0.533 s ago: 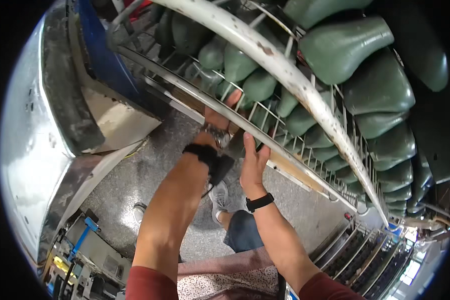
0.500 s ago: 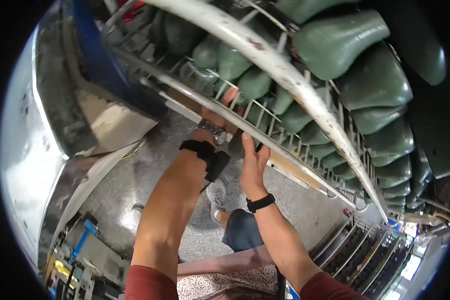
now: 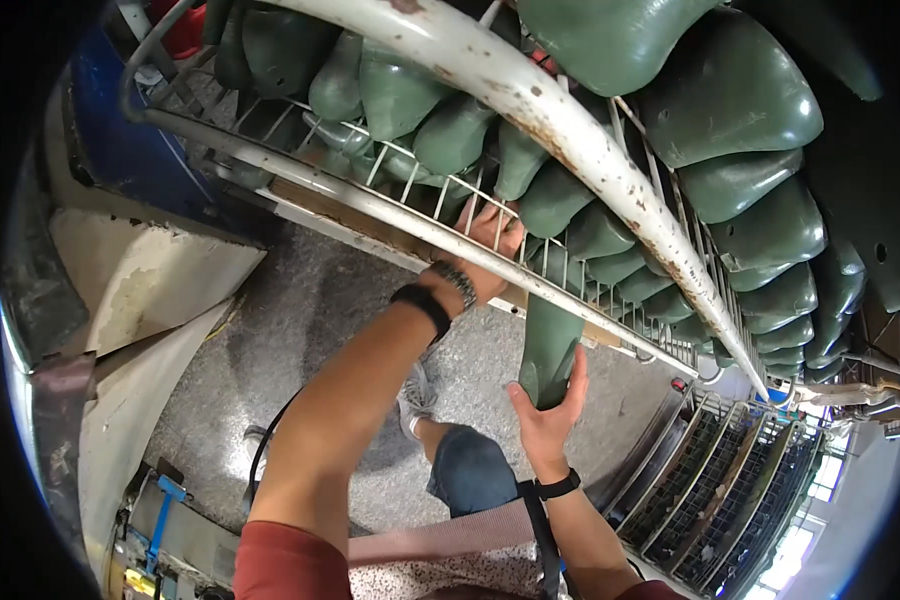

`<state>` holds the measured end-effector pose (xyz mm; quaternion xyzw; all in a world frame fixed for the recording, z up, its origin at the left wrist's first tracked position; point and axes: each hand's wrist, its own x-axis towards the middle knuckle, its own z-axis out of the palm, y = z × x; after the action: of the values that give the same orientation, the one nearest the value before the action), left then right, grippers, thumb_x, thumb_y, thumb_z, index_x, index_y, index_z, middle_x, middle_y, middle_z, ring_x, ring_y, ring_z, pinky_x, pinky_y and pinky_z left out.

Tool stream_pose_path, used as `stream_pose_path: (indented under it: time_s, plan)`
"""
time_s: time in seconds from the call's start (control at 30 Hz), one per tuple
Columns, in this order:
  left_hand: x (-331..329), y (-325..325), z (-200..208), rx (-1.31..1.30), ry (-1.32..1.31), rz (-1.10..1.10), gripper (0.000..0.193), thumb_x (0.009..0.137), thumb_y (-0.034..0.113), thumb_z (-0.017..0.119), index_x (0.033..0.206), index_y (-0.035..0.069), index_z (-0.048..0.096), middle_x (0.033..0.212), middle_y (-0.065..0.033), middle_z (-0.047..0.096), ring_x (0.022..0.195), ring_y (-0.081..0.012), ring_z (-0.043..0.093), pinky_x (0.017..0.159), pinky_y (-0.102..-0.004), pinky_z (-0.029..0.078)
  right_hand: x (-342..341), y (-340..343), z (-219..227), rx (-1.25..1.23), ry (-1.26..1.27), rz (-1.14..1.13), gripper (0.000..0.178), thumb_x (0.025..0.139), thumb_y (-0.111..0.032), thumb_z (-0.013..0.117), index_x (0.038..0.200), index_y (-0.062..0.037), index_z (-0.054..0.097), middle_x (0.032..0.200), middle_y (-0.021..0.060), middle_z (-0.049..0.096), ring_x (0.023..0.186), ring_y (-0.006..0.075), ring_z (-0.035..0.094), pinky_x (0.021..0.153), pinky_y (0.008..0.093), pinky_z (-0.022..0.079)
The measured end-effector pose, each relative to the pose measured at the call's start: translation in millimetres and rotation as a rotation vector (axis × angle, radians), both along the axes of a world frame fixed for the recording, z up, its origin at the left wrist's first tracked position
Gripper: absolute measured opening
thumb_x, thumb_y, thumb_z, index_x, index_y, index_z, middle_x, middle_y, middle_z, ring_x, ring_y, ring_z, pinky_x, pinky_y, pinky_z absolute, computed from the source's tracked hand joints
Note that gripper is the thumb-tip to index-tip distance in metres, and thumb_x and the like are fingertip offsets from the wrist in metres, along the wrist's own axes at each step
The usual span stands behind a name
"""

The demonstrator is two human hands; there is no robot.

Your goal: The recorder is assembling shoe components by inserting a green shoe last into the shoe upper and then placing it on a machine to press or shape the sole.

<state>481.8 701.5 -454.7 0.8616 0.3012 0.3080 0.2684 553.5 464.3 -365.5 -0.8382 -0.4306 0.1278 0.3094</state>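
Your right hand (image 3: pixel 552 420) has its grip clamped on the lower end of a green shoe last (image 3: pixel 547 345), thumb and fingers on opposite sides, right of the frame's centre; the last's upper part passes behind the rail of the white wire rack (image 3: pixel 532 95). Your left hand (image 3: pixel 488 240) reaches behind the rack's wires near the centre, beneath other green lasts (image 3: pixel 455 135); you cannot tell whether its grip holds anything.

From here I see dark-red cloth sleeves (image 3: pixel 292 558), a metal-link bracelet (image 3: pixel 457 284), black wristbands (image 3: pixel 558 485) and blue knee-length shorts (image 3: pixel 478 470).
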Motion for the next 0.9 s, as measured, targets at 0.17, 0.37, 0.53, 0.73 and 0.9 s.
stream_pose_path:
  time_s: [0.17,0.37,0.53,0.73,0.9]
  plan:
    - [13,1,12,-0.32,0.336,-0.218,0.048,0.089,0.026,0.06,0.131,0.003,0.055,0.148,-0.0174,0.05,0.139,-0.0329,0.045,0.116,-0.0494,0.036,20,23,-7,0.049,-0.087,0.036,0.104,0.066,-0.013,0.09,0.153,-0.0022,0.034,0.126,0.0196,0.049,0.117,0.0362,0.053,0.098,0.0475,0.045]
    - [-30,-62,-46,-0.172,0.103,0.047,0.068,0.086,0.004,0.056,0.15,-0.006,0.036,0.154,-0.0246,0.041,0.141,-0.0414,0.042,0.115,-0.0495,0.038,-3,96,-34,0.173,-0.091,0.046,0.087,0.07,-0.019,0.09,0.142,0.0049,0.048,0.132,0.017,0.056,0.119,0.0301,0.055,0.102,0.0438,0.044]
    - [-94,-71,-57,-0.265,-0.167,0.533,0.05,0.09,0.013,0.064,0.136,-0.002,0.053,0.137,-0.023,0.058,0.123,-0.0405,0.059,0.1,-0.0501,0.049,6,174,-68,0.245,-0.156,0.143,0.071,0.084,-0.024,0.084,0.141,0.0022,0.05,0.137,0.0168,0.054,0.12,0.0282,0.056,0.103,0.041,0.044]
    - [-187,33,-32,-1.189,-1.179,0.802,0.04,0.1,0.033,0.066,0.119,-0.002,0.062,0.109,-0.0155,0.071,0.098,-0.0284,0.072,0.079,-0.0438,0.062,1,184,-105,0.25,-0.035,0.101,0.071,0.088,-0.038,0.081,0.136,0.0042,0.05,0.121,0.0207,0.058,0.106,0.0321,0.059,0.092,0.0446,0.049]
    - [-197,71,-2,-0.848,-0.813,0.65,0.037,0.104,0.029,0.056,0.12,-0.004,0.062,0.111,-0.0171,0.071,0.089,-0.0283,0.074,0.062,-0.0369,0.066,38,191,-117,0.381,-0.225,0.195,0.05,0.092,-0.043,0.074,0.109,0.003,0.061,0.088,0.0213,0.065,0.077,0.0348,0.061,0.075,0.0468,0.047]
